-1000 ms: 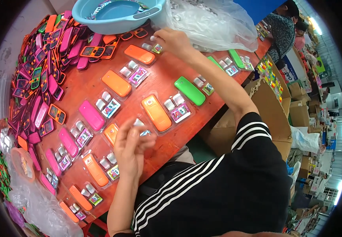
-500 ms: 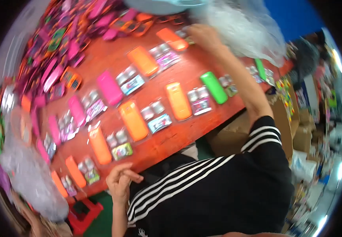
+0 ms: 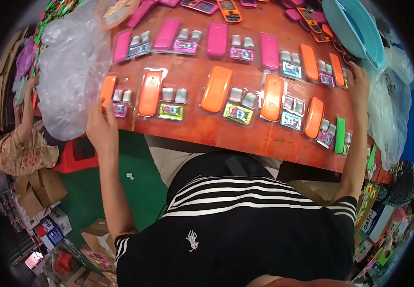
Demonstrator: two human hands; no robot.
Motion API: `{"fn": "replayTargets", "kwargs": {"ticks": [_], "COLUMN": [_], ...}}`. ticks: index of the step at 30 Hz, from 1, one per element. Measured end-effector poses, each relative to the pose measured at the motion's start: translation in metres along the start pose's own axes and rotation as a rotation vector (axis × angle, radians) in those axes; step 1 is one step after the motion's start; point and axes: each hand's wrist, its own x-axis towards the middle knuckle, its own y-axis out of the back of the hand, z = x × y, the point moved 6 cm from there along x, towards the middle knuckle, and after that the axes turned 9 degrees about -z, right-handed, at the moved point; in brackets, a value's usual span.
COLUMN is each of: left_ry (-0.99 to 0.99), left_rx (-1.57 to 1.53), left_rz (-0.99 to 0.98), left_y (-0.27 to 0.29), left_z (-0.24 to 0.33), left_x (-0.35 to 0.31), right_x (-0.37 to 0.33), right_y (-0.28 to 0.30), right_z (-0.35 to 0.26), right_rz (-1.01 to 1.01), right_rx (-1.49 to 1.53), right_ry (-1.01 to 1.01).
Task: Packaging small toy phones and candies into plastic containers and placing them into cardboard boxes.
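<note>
Orange packs: flat toy phones in clear blisters lay in rows on the table; places below are told from that table.
Head view, left hand: it rested at the table's near left corner, fingers spread and flat, touching the edge of an orange phone pack there. It pressed or steadied rather than gripped; nothing was closed in it.
Head view, right hand: it reached to the table's far right end, fingers loosely open against an orange pack, just under the blue basin. Whether it pinched anything I could not tell.
Change: half a second earlier the left hand hung below the table's near edge, off the packs; now it was up on the corner pack. The right arm stayed stretched to the far end, though the view had swung.
Meaning: both hands looked set at the two ends of the row, which I judge to be straightening or gathering.
Bag: a clear plastic bag sat bunched off the table's left end, beside the left hand.
Other person: someone crouched low, well left of the table.
</note>
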Motion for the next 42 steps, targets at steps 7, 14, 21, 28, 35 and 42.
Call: {"fn": "replayTargets", "kwargs": {"ticks": [7,14,21,28,35,42], "left_ry": [0.238,0.114,0.544,0.522,0.568,0.564], "left_rx": [0.42,0.296,-1.179,-1.759,-1.733,-2.064], "left_rz": [-0.245,-0.18,-0.252,-0.225,-0.316,-0.451], "left_y": [-0.017,-0.02,-0.033,-0.037,-0.041,-0.055], "left_z": [-0.057,-0.086,-0.11,-0.094,-0.046,-0.017], "left_x": [0.022,0.018,-0.045,-0.086,-0.108,-0.109], "right_x": [-0.066,-0.078,-0.081,-0.077,-0.103,-0.125], "right_y": [-0.018,-0.052,-0.081,-0.075,-0.052,-0.06], "right_z": [-0.296,-0.428,-0.435,-0.431,-0.452,-0.473], "right_rz": [-0.304,-0.34,-0.333,-0.164,-0.257,-0.227], "right_rx": [0.561,0.455,0.184,0.256,0.428,0.372], "right_ry": [0.538,0.761,0.773,0.794,0.949,1.121]}}
